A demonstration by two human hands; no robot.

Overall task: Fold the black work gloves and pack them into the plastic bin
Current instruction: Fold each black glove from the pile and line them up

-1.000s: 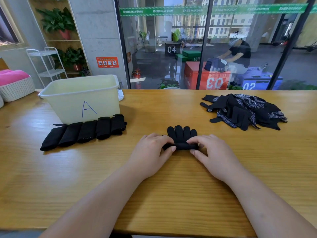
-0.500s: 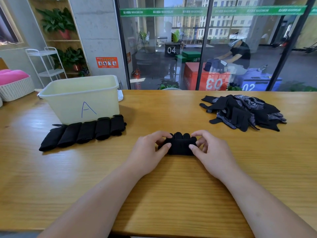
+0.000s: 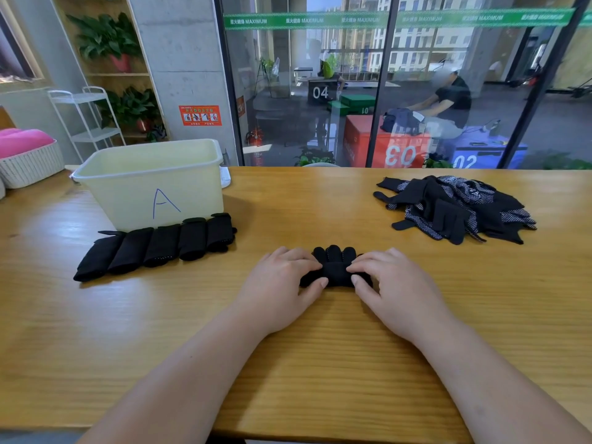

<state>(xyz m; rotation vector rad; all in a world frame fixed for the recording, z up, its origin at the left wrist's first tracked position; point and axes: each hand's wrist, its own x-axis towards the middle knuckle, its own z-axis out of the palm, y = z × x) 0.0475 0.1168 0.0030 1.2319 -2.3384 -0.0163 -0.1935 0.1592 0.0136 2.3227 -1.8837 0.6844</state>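
A black work glove [image 3: 334, 267] lies partly rolled at the middle of the wooden table [image 3: 288, 363], its fingertips pointing away from me. My left hand [image 3: 285, 283] grips its left end and my right hand [image 3: 389, 285] grips its right end, thumbs at the near edge and fingers curled over the top. Several folded black gloves [image 3: 157, 246] lie in a row in front of the pale plastic bin [image 3: 153, 184] marked "A" at the left. A loose pile of unfolded gloves [image 3: 455, 209] sits at the right back.
A white basket [image 3: 30, 163] with pink cushions stands at the far left edge. A glass wall runs along the table's far side. A white rack [image 3: 86, 120] and plant shelves stand behind the bin.
The glove's roll has moved toward its fingertips, then my fingers settled down over it. Both hands shifted slightly forward and pressed closer on the glove.
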